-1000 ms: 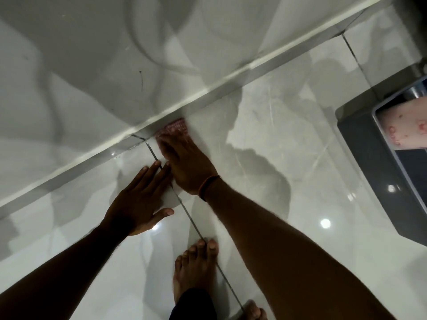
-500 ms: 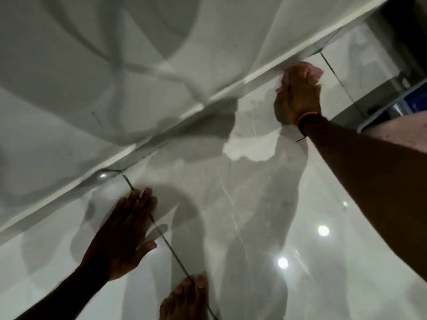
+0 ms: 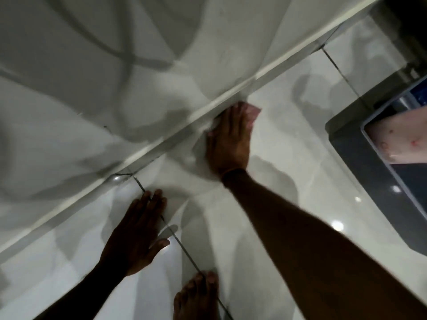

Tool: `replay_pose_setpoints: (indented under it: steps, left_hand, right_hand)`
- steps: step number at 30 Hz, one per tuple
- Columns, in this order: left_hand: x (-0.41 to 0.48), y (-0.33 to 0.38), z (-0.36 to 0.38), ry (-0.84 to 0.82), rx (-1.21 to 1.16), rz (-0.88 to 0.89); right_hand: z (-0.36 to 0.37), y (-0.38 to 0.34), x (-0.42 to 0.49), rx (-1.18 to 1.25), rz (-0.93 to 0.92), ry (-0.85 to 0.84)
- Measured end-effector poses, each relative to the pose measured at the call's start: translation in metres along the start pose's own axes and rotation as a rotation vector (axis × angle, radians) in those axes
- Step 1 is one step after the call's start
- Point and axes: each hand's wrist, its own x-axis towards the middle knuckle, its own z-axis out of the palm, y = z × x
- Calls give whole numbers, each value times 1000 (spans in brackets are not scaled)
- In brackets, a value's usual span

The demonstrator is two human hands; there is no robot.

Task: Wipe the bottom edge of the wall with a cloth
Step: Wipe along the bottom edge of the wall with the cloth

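The wall's bottom edge (image 3: 161, 140) runs as a pale strip diagonally from lower left to upper right, where the white wall meets the glossy tiled floor. A pink cloth (image 3: 250, 112) lies pressed against that strip, mostly hidden under my right hand (image 3: 228, 142), which lies flat on it with fingers pointing at the wall. My left hand (image 3: 136, 236) rests flat on the floor tile, fingers together and apart from the wall, holding nothing.
My bare foot (image 3: 196, 299) stands on the floor at the bottom centre, on a dark grout line (image 3: 175, 239). A grey-framed piece of furniture (image 3: 360, 167) with a pink patterned surface stands at the right. Ceiling lights glare off the floor tiles.
My right hand slid the cloth along the wall's edge far to the right, then back toward the left and closer to me. My left hand stayed planted on the floor.
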Motion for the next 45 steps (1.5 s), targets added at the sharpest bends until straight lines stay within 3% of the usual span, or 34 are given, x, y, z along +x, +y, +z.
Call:
replay_pose_setpoints:
  steps: [4,9,11,19,25,31,37,40,45]
  left_hand:
    - [0,-1,-2,22,-16,15]
    - [-5,-1,6,19,-17,20]
    - [-8,-2,7,17,-14,22]
    - [-8,-3,7,51,-55,30]
    - [-6,-2,11,80,-24,37]
    - [-6,-3,8,70,22,51]
    - [-7,-2,-6,9,35,41]
    - [-7,4,-12,11,41,45]
    - [-7,8,-6,-46,82,-1]
  right_hand:
    - [20,-64,-71,75,-97,-172]
    - [32,-56,-97,41,-791,-385]
    - [25,-42,-73,-24,-879,-371]
    - [-21,74,25,-247,-700,-284]
    - [-85,152,95,-238,-241,-247]
    - [-104,166,181,-245,174,-237]
    - [-61,123,117,-228,21,-117]
    - [-32,65,41,109,-109,9]
    - [14,-18,-54,204,-315,-182]
